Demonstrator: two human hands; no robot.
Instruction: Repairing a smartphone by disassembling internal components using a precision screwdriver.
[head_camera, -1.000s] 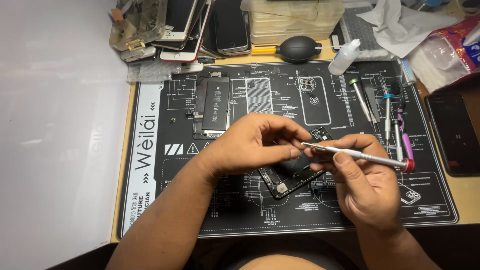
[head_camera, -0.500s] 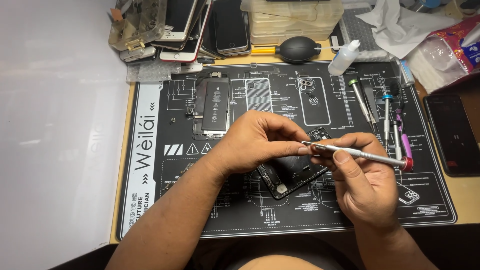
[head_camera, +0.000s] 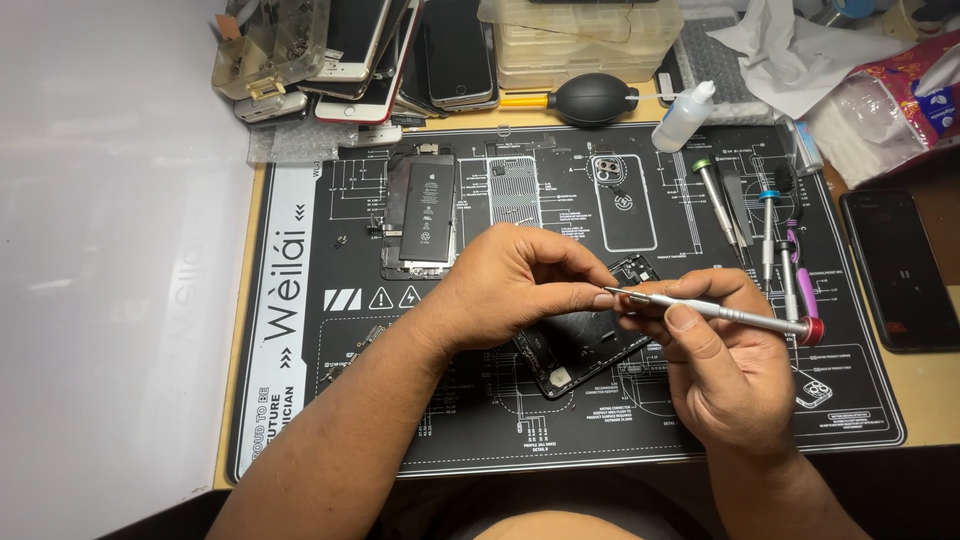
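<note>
Taking the black repair mat (head_camera: 300, 420) as the landmark and reading from its left edge: beyond its far left corner stands a clear plastic box (head_camera: 262, 45) with small parts inside (too jumbled to tell apart), and beside it a stack of phones (head_camera: 400, 50) lies leaning together. On the mat's upper left part rests a phone battery on its frame (head_camera: 425, 215), flat and dark.

At the mat's middle, the left hand (head_camera: 510, 290) comes in from the lower left, its fingers curled narrow, thumb and forefinger pinched together right at the tip of the screwdriver; whether something tiny sits between them cannot be told. Under both hands, on the mat's centre, lies an opened black phone body (head_camera: 575, 350), tilted diagonally, partly covered by the hands.

The right hand (head_camera: 725, 370) is closed around a slim silver screwdriver (head_camera: 720, 313) with a red end cap, held nearly level, its tip pointing left and meeting the left fingertips above the phone body.

Past the mat's far edge, near its middle, sit a black rubber air blower (head_camera: 590, 98) and a stack of clear lidded trays (head_camera: 580, 35) (contents not visible). A small white dropper bottle (head_camera: 685, 118) stands at the mat's upper right. On the mat's right part several spare screwdrivers (head_camera: 765, 225) lie side by side. Off the mat's right edge a dark phone (head_camera: 898, 270) lies flat on the table, and beyond the right far corner is a crumpled plastic bag (head_camera: 880, 110) holding white tissue-like material.
</note>
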